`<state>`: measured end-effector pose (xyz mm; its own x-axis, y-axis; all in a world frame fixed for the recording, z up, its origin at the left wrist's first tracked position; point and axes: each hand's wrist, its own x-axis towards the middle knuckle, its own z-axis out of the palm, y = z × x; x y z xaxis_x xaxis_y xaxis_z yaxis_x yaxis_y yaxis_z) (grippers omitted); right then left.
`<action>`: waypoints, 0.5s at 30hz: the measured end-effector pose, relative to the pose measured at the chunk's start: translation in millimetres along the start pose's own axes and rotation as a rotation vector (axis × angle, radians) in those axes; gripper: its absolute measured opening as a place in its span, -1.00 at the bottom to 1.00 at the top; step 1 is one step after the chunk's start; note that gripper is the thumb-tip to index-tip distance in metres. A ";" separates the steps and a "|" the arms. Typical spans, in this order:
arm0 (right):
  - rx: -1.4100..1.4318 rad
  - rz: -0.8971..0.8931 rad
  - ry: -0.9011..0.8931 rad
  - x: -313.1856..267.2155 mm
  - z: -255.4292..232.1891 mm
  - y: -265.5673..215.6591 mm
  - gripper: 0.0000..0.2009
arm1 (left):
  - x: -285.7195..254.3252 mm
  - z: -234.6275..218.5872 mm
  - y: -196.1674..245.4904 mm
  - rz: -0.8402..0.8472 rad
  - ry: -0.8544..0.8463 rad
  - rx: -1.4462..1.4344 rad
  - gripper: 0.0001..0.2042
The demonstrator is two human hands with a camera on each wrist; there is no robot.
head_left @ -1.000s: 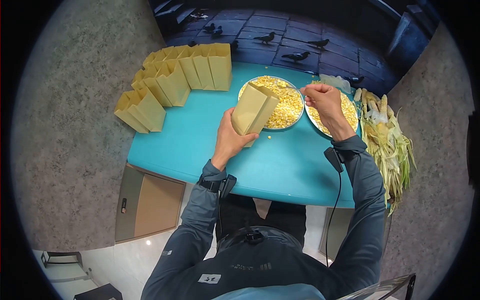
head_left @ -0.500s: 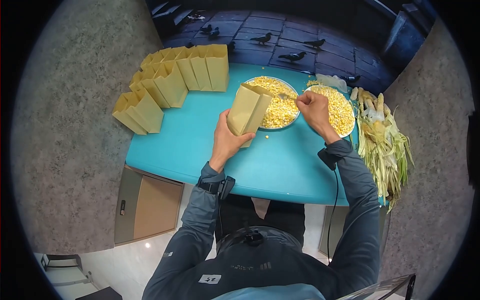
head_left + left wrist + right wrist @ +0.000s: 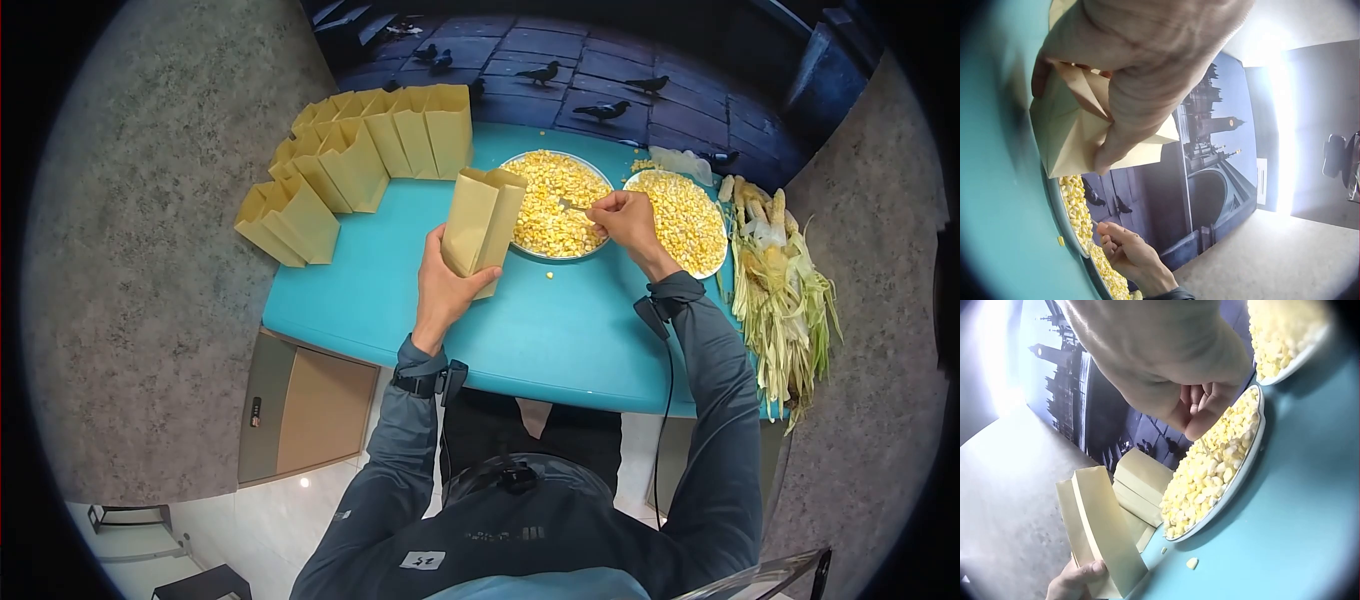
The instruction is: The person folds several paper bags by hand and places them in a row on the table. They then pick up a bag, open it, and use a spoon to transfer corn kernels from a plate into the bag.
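Observation:
My left hand (image 3: 445,290) grips a tan paper bag (image 3: 482,225) round its lower part, thumb across the near side. The bag stands upright with its mouth open at the top, just left of the near plate of corn kernels. In the right wrist view the same bag (image 3: 1094,525) tilts a little. My right hand (image 3: 628,225) pinches the handle of a slim metal utensil (image 3: 572,206) over the right part of the round plate (image 3: 560,258) heaped with yellow kernels. The utensil's head is down at the kernels; whether it is a fork or a spoon I cannot tell.
Several open tan bags (image 3: 345,160) stand in rows at the back left. A second plate of kernels (image 3: 685,225) is on the right, beside corn husks and cobs (image 3: 780,290). A loose kernel (image 3: 550,275) lies on the teal table (image 3: 560,340). A clear plastic bag (image 3: 682,163) lies behind.
My right hand has moved down and left from the gap between the plates, bringing the utensil to the kernels. My left hand has shifted the bag left, away from the plate, and more upright.

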<state>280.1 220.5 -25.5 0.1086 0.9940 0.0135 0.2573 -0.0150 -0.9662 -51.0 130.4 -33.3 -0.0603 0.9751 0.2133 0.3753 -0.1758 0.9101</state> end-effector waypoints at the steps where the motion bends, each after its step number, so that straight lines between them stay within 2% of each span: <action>1: -0.001 0.002 0.000 0.2 2.5 -1.3 -0.93 | 0.8 1.4 0.2 0.004 -0.001 -0.015 -0.01; 4: 0.002 -0.022 0.002 -1.4 11.5 -2.6 -0.93 | -1.7 7.2 0.9 -0.002 -0.012 -0.029 -0.01; 10: 0.078 0.107 -0.098 2.2 3.4 -4.3 -0.89 | -3.9 -2.9 -0.8 0.011 0.004 0.005 -0.02; 13: 0.151 0.188 -0.067 2.5 4.8 0.2 -0.90 | -2.0 -4.5 4.9 0.011 0.003 -0.005 -0.02; 15: 0.341 0.275 -0.009 4.0 13.5 4.5 -0.90 | -1.0 -2.0 6.9 0.010 -0.006 -0.002 -0.02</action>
<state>268.8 225.9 -33.3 0.1199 0.9590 -0.2569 -0.1117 -0.2441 -0.9633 -50.2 127.9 -26.5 -0.0506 0.9741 0.2204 0.3736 -0.1862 0.9087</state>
